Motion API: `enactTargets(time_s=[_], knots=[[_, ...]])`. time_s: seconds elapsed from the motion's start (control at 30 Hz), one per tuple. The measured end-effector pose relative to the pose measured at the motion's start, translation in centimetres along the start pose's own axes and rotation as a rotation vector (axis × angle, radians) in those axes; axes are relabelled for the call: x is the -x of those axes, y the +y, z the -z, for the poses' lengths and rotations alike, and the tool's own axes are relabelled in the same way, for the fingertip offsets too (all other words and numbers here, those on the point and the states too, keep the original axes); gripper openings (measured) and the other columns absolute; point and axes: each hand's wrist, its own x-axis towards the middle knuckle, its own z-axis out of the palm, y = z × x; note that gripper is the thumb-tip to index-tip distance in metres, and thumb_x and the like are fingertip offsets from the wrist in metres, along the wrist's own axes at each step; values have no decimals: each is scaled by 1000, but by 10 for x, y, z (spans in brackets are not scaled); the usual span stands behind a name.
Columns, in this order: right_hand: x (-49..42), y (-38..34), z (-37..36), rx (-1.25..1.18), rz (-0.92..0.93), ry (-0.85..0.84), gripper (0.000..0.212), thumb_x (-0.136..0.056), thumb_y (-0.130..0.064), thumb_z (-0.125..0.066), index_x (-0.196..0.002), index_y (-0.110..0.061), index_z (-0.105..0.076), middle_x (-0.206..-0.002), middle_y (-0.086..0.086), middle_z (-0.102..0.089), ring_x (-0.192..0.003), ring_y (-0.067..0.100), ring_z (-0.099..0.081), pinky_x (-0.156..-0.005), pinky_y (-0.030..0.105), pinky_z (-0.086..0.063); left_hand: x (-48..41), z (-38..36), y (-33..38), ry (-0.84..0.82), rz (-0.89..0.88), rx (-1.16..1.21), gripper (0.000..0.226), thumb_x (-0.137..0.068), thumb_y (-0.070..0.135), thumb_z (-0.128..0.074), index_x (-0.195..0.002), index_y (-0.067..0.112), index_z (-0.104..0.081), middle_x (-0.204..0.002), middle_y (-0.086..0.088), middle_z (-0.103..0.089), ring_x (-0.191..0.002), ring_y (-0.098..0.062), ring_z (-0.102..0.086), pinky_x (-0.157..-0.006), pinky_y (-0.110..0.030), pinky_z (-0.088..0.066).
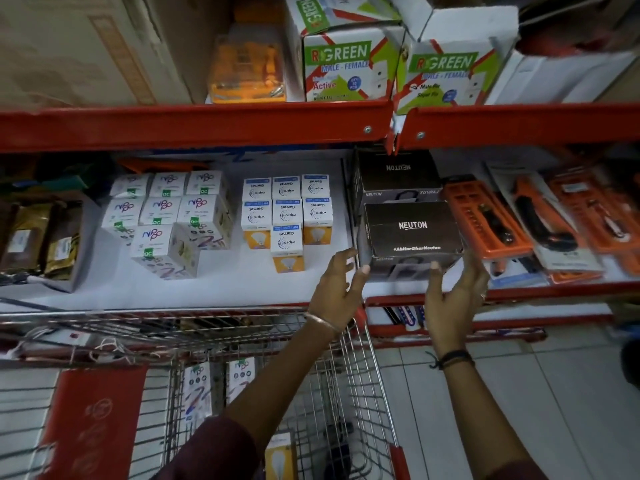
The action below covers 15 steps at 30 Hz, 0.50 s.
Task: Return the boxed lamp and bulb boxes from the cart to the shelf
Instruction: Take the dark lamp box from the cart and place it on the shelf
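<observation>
A black Neuton lamp box rests at the front of the white shelf, in front of a second Neuton box. My left hand is at its lower left corner, thumb on the front face and fingers along the side. My right hand cups its lower right corner. To the left on the shelf stand white Nippo bulb boxes and white-and-orange Wipro bulb boxes. Below in the wire cart lie two Nippo boxes and a yellow bulb box.
Orange tool packs lie right of the lamp boxes. The red beam of the upper shelf runs overhead, carrying green-and-white plug boxes. Brown packets sit at the far left. A red flap covers the cart's left part.
</observation>
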Motion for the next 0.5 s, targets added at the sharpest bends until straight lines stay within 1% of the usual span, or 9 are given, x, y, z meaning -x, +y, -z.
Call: enactTargets(time_s=[0.07,0.13,0.2,0.23,0.3,0.33,0.4,0.43,0.5], knots=[[31,-8,1,-43,31,-49,52,-93,-30,-55,-138,-8,-42,-144,17,-40,-132,28,-39,-102,29,-37,27,19,-5,49,-61,21,39,-93,31,-48,-128,16,-44,-126,3,-54,-114,-8,-54,-83,-16,-51],[64,-10,-2,-108,45,-159,46,-92,-25,-56,-134,-6,-47,-138,16,-46,-126,23,-45,-98,11,-36,57,39,-19,72,-81,30,37,-92,28,-49,-127,15,-47,-122,6,-55,-108,1,-56,-80,-4,-46],[100,-7,-9,-112,69,-278,41,-92,-19,-56,-131,-6,-51,-133,15,-52,-121,21,-49,-102,14,-38,85,57,-44,82,-39,23,38,-93,32,-48,-126,14,-49,-119,2,-59,-102,4,-57,-76,-1,-44],[118,-5,-13,-92,75,-334,39,-92,-17,-56,-130,-6,-52,-131,15,-54,-118,20,-50,-102,13,-37,98,66,-58,88,0,13,42,-92,39,-46,-126,14,-49,-119,-1,-60,-100,2,-59,-74,-2,-46],[153,3,-26,-56,49,-443,37,-92,-12,-57,-129,-6,-53,-127,16,-56,-110,18,-52,-92,2,-35,123,81,-88,97,89,-25,55,-88,54,-41,-126,15,-48,-119,-5,-63,-99,-10,-63,-71,-9,-49],[170,8,-34,-40,25,-493,38,-91,-11,-57,-129,-7,-53,-126,16,-58,-109,20,-54,-91,7,-39,134,87,-101,91,152,-54,56,-88,53,-42,-127,14,-47,-118,-6,-63,-98,-16,-63,-70,-14,-50],[203,18,-51,0,-24,-598,41,-91,-10,-57,-132,-11,-50,-128,14,-58,-112,27,-57,-94,29,-48,154,98,-134,70,294,-99,45,-92,34,-50,-127,6,-46,-116,-6,-61,-100,-23,-63,-75,-30,-51],[217,24,-61,32,-45,-653,43,-92,-11,-56,-134,-12,-47,-130,13,-57,-114,28,-57,-95,33,-47,163,101,-153,54,356,-113,39,-93,25,-51,-125,4,-47,-117,-11,-61,-104,-28,-62,-80,-36,-52],[242,32,-79,110,-95,-754,44,-94,-14,-54,-137,-14,-44,-136,9,-54,-118,27,-55,-94,28,-44,179,107,-187,-12,487,-147,41,-91,28,-51,-124,3,-47,-123,-18,-59,-111,-35,-59,-90,-45,-51]])
